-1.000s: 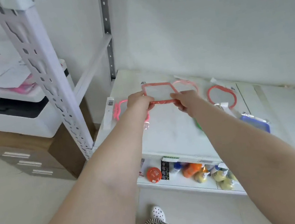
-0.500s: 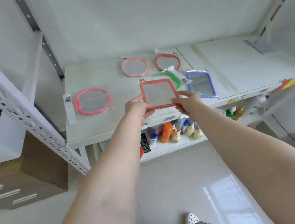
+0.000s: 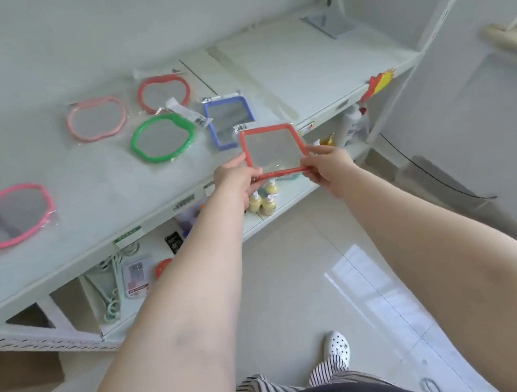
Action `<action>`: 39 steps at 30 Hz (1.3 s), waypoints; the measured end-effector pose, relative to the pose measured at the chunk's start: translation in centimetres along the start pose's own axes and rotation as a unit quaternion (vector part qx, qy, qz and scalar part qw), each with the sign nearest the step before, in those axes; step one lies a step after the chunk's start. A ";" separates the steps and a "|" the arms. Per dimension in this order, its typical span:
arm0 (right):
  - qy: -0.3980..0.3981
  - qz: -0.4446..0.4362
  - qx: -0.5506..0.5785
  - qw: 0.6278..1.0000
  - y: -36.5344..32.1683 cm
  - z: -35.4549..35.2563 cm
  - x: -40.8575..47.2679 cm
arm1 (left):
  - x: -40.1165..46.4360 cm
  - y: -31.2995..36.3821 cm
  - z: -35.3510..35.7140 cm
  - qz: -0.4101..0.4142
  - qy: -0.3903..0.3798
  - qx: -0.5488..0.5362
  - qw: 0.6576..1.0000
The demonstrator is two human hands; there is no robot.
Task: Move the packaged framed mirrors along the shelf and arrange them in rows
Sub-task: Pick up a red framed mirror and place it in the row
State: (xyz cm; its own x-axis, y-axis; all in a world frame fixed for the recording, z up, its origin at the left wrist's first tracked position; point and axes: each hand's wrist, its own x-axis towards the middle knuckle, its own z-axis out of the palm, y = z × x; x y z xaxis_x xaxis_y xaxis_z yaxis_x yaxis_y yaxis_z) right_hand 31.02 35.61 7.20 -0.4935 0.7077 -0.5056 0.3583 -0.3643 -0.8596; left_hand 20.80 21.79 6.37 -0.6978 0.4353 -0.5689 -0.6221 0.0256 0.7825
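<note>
While both hands grip it, red square mirror [image 3: 274,151] overhanging shelf [image 3: 317,83] front edge

Mirrors [image 3: 160,138] have coloured plastic frames, reflective glass and crinkly, glossy clear wrappers. The shelf [image 3: 297,66] is smooth, matt white painted metal. Floor tiles [image 3: 360,281] are glossy. Trousers [image 3: 265,389] are striped cloth.

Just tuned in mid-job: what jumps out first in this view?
Both hands, left hand and right hand, hold a red square mirror at the shelf front edge. Behind it lie the blue square mirror and green mirror; a bright pink mirror sits alone far left.
</note>
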 end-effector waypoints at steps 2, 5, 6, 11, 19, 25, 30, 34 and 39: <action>-0.004 0.002 0.004 1.000 -0.4 -3.2 1.7 | 0.4 -0.8 3.3 0.007 -0.004 0.005 1.000; -0.014 0.007 0.017 1.000 -1.2 -7.4 4.3 | 1.2 -2.0 7.6 0.028 -0.012 0.018 0.999; -0.017 0.006 0.019 1.000 -1.5 -8.6 5.0 | 1.6 -2.4 8.9 0.034 -0.012 0.021 0.999; -0.025 0.003 0.011 1.000 -2.8 -13.3 8.4 | 3.1 -3.5 14.4 0.057 -0.015 0.031 0.998; -0.016 0.012 0.044 0.999 -6.3 -16.5 14.3 | 7.7 -1.1 20.8 0.070 -0.057 0.046 0.995; 0.030 0.008 0.045 0.999 -9.7 -18.1 19.5 | 13.2 1.4 25.7 0.063 -0.095 0.068 0.991; 0.058 0.007 0.063 0.996 -12.5 -19.1 23.6 | 17.0 3.5 29.3 0.049 -0.121 0.061 0.990; 0.058 0.003 0.049 0.997 -13.9 -19.8 26.4 | 19.7 4.2 31.4 0.045 -0.125 0.066 0.989; 0.043 0.017 0.041 0.998 -16.4 -20.8 30.7 | 23.0 5.1 34.4 0.049 -0.110 0.058 0.991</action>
State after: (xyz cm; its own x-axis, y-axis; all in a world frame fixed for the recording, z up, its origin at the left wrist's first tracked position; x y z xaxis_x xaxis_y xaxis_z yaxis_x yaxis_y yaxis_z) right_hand 26.52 75.89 7.31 -0.4112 0.7425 -0.5287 0.3061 -0.4339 -0.8474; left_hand 13.76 62.93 6.00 -0.6506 0.6256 -0.4306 -0.5012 0.0723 0.8623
